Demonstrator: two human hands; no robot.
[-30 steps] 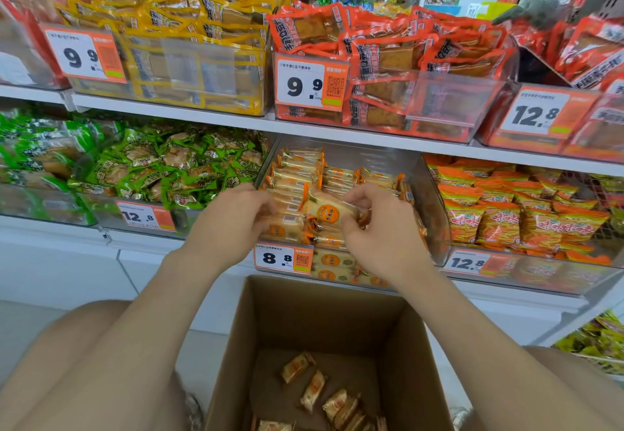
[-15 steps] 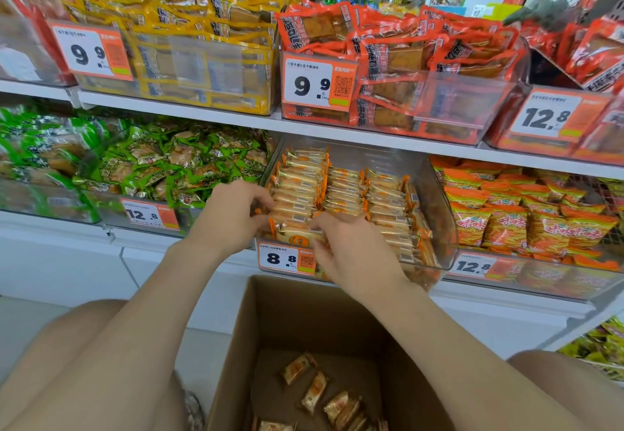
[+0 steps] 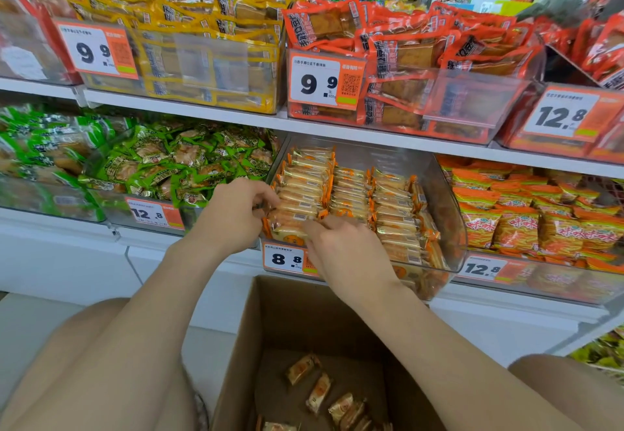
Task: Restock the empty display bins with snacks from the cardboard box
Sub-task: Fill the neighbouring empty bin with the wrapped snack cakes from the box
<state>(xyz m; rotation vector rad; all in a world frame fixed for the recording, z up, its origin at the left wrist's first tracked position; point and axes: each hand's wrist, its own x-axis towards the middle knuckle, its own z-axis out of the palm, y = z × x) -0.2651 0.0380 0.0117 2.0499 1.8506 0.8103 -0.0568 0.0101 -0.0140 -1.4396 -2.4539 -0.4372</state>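
Both outstretched, left hand [image 3: 233, 218] and right hand [image 3: 347, 255] pinch front snacks [image 3: 290, 224].

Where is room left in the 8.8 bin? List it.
Free: the bin back, behind the middle and right packet rows, and a strip along its right wall. Crowded: front left, where left hand and right hand grip the front packet.

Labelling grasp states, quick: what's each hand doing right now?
Left hand: pinches left end of the front packet.
Right hand: pinches the same packet's right end.
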